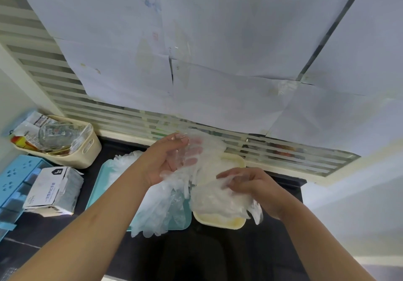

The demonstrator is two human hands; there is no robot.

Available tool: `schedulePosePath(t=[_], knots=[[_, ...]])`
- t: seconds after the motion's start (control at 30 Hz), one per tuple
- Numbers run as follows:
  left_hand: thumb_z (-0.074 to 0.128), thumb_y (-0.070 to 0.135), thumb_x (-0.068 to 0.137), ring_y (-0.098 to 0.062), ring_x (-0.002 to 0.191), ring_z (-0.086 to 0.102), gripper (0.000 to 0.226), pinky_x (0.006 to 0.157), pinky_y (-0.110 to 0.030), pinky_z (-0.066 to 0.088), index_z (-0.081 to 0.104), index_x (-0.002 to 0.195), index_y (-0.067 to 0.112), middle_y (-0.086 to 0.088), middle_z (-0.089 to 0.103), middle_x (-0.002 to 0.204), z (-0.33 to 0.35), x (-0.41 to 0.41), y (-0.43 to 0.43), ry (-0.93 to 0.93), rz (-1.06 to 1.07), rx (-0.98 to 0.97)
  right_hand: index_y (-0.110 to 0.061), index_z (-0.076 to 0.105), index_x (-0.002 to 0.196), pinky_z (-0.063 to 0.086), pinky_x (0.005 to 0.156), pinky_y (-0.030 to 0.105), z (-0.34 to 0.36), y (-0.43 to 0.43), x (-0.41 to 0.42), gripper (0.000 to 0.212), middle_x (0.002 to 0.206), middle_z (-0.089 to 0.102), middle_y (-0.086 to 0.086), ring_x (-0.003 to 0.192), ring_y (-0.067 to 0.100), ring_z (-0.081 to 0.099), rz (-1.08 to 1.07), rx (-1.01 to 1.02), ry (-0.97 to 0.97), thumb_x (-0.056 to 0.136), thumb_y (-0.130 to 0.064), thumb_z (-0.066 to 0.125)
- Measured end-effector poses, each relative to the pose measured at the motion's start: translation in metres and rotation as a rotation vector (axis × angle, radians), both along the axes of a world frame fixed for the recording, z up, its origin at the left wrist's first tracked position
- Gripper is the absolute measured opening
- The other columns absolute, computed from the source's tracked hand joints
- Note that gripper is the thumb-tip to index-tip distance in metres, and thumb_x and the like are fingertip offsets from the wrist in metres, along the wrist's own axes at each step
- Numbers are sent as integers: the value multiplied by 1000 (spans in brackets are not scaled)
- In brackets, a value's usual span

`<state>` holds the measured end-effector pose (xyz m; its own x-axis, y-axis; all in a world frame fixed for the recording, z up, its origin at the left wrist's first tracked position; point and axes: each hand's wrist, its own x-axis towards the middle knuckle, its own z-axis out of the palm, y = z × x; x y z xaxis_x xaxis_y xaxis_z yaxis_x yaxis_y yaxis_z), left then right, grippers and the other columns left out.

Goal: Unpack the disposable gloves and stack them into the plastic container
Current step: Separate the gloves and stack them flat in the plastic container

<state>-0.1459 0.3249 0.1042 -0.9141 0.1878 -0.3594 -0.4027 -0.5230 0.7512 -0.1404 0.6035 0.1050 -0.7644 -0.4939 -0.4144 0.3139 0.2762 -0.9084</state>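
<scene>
Clear glove (202, 156) hangs in the left hand (168, 160), gripped between thumb and fingers above the cream container (218, 223). The right hand (246, 182) curls onto the stack (218, 202) inside, pinching it down. Stacking looks midway: a loose pile (157, 211) waits on the teal tray (182, 219). Next, this glove needs laying flat on top.

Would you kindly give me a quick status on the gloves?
Left hand holds a clear glove raised. Right hand grips the glove stack in the cream container. Loose gloves heaped on the teal tray, nothing blocking.
</scene>
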Motion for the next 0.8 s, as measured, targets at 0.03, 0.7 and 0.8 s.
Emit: schedulePosePath(t=[0.03,0.7,0.8], knots=[[57,13,101,-38,129,62,12,87,-43,61,63,110,8,-19,61,143,-2,0,5,4,-25,80,-8,84,98,55,104,41,-2,2,-1,12,126,75,1,115,21,69,-69,-20,-23,94,-10,73],[72,16,97,-19,67,58,15,71,-31,60,78,108,8,-19,73,98,-82,47,-4,-259,181,-476,10,76,96,59,58,31,-9,-14,-23,17,86,77,16,67,26,66,-675,-182,-82,98,3,60],[66,24,101,-21,89,71,26,91,-37,60,74,119,7,-18,75,112,-71,41,3,-190,151,-363,13,74,96,62,67,37,-6,-13,-23,19,89,75,20,76,35,65,-492,-266,-125,95,3,58]])
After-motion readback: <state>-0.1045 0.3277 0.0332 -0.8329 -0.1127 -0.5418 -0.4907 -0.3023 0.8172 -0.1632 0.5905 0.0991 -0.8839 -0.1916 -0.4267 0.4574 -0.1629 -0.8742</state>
